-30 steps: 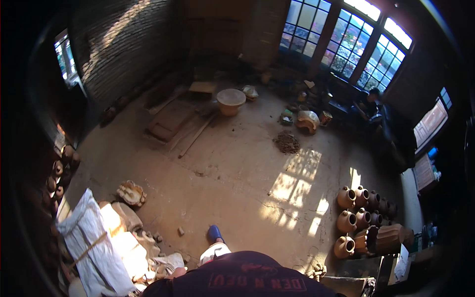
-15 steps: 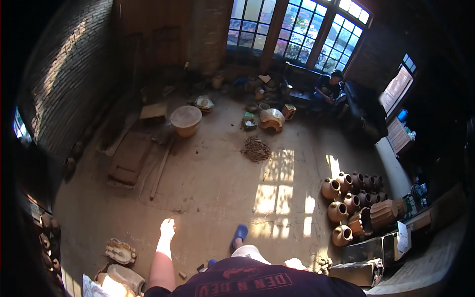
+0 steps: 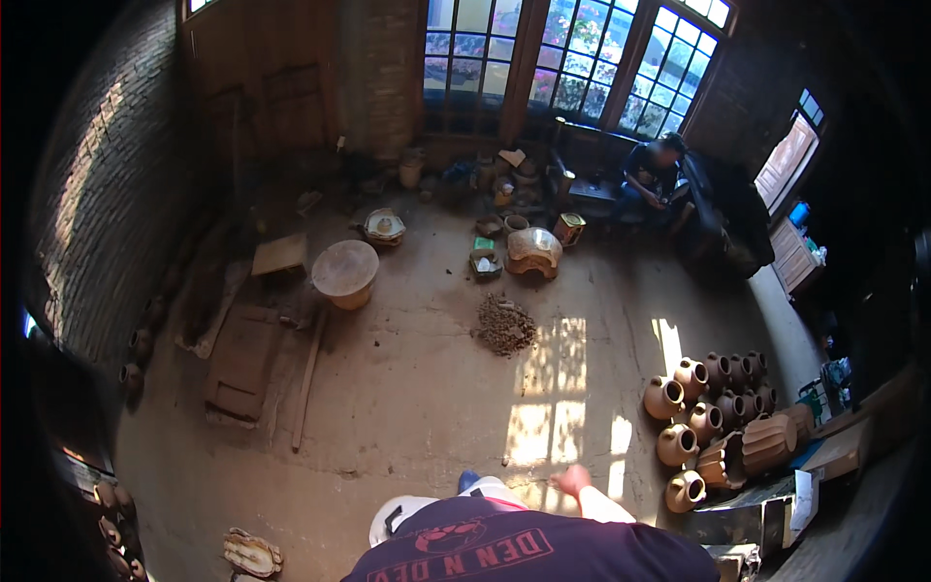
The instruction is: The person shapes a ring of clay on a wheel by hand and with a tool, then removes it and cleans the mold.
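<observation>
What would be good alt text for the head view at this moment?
A person looks down across a dirt workshop floor, their right hand swinging empty in front of them near a sunlit patch. Clay pots cluster at right, a dirt pile lies mid-floor, and another person sits by the windows.

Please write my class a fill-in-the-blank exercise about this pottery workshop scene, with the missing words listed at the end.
1. The person's right hand swings bare above the ______ floor, holding nothing.
2. The group of brown clay jugs stands to the person's ______.
3. Sunlight from the windows falls in bright patches just below the small pile of brown ______.
4. The round tan clay basin stands to the ______ of that pile in the picture.

Missing words: dirt; right; rubble; left
</observation>
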Tool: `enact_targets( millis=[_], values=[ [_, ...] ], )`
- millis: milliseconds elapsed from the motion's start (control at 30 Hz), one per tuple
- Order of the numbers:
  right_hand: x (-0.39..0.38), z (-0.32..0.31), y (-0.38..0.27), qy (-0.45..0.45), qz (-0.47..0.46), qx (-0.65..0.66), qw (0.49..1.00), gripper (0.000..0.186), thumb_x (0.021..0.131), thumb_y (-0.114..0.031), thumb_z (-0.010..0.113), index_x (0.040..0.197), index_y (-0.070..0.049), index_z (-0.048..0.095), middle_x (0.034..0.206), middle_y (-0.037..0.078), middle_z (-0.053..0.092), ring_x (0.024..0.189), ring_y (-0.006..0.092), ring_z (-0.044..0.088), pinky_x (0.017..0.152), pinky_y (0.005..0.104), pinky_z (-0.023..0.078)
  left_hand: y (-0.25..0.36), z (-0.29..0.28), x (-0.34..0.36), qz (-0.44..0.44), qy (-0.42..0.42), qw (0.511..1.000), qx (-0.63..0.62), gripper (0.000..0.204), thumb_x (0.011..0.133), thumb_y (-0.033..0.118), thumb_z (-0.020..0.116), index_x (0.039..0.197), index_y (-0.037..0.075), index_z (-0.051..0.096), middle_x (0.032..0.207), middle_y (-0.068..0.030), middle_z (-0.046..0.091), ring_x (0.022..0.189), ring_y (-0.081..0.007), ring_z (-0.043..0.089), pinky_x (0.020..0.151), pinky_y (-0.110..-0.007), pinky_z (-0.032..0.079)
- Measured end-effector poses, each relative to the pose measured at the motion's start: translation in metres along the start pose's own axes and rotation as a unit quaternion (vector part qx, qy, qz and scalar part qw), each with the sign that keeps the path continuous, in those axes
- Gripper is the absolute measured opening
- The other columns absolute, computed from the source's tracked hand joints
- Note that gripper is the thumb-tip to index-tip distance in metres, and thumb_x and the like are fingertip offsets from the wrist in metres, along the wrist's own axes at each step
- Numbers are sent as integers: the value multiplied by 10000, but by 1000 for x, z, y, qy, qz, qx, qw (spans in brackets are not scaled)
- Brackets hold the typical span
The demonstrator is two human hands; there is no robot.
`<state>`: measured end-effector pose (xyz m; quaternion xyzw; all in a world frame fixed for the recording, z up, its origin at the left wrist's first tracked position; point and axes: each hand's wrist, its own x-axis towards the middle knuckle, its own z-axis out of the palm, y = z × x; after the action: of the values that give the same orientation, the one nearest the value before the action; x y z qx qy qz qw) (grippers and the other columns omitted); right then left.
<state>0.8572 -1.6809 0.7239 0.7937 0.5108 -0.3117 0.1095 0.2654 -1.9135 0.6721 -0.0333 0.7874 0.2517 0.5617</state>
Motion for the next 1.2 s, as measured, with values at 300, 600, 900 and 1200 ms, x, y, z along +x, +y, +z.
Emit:
enact_targets(
  millis=[300,600,900,1200],
  values=[
    [170,-99,-149,-53,-38,42,997,736,757,-208,882,1435,-130,608,1168,203,766,1056,294,738,886,395,593,202,15,103,52,-11,996,-69,505,1092,401,501,1497,106,439,1384,-181,598,1222,-391,626,995,-588,513],
    [175,-41,-330,-131,-67,-187,971,264,810,-290,750,989,-113,829,1105,139,776,1029,339,738,895,404,584,457,-44,236,-38,-52,997,53,588,1090,385,529,1553,58,372,1447,-209,551,1258,-424,589,1022,-650,483],
    [214,-107,-435,63,84,20,994,469,820,-454,831,871,11,798,977,245,768,952,387,745,869,463,578,695,-52,316,69,28,996,41,311,1080,387,545,1289,156,555,1005,-13,593,787,-167,557,725,-447,504],
    [415,-159,-457,-84,-66,22,994,434,769,-193,828,1154,2,777,1119,243,765,1100,389,721,931,422,587,794,68,306,102,21,995,-9,331,1073,346,570,1318,124,561,975,-20,606,717,-154,567,578,-343,500]
  ],
)
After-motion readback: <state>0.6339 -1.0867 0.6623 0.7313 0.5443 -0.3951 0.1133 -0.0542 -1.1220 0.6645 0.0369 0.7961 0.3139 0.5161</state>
